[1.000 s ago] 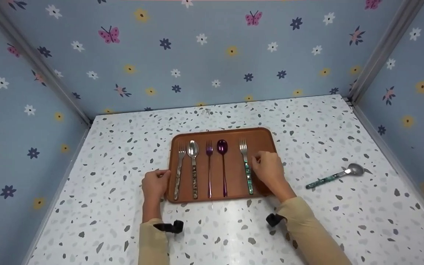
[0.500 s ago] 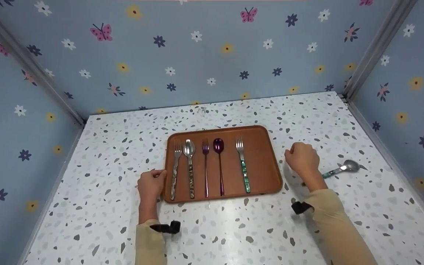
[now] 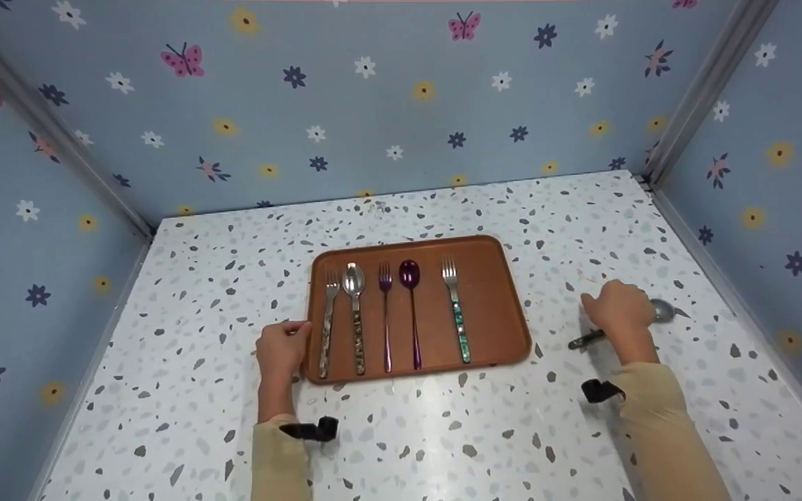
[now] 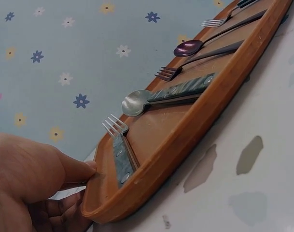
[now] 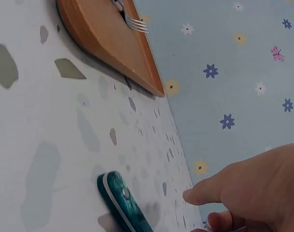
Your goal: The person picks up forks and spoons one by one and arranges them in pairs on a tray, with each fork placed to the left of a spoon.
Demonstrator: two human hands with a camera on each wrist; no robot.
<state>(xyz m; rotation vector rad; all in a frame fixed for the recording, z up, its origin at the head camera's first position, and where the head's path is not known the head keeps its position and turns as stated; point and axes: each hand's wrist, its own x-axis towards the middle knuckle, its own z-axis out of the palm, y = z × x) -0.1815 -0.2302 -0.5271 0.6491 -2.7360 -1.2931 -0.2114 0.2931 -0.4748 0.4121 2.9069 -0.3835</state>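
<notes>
My left hand (image 3: 281,348) grips the left rim of a brown tray (image 3: 495,299). In the left wrist view its thumb (image 4: 81,169) lies on the rim, with the fingers curled below. On the tray, left to right, lie a patterned-handle fork (image 3: 328,320), a matching spoon (image 3: 357,327), a slim purple fork (image 3: 386,313), a purple spoon (image 3: 412,313) and a green-handled fork (image 3: 458,316). My right hand (image 3: 620,309) is over a green-handled spoon (image 3: 664,310) right of the tray, hiding its middle. The right wrist view shows thumb and fingers apart, beside the spoon handle (image 5: 122,198).
Everything lies on a white speckled table (image 3: 401,431). Blue panels with flowers and butterflies (image 3: 373,104) enclose its back and sides. A strip of bare tray shows right of the green-handled fork.
My right hand has left the green-handled fork on the tray and moved right, over the green-handled spoon. The left hand stays at the tray's rim. The head view has shifted slightly.
</notes>
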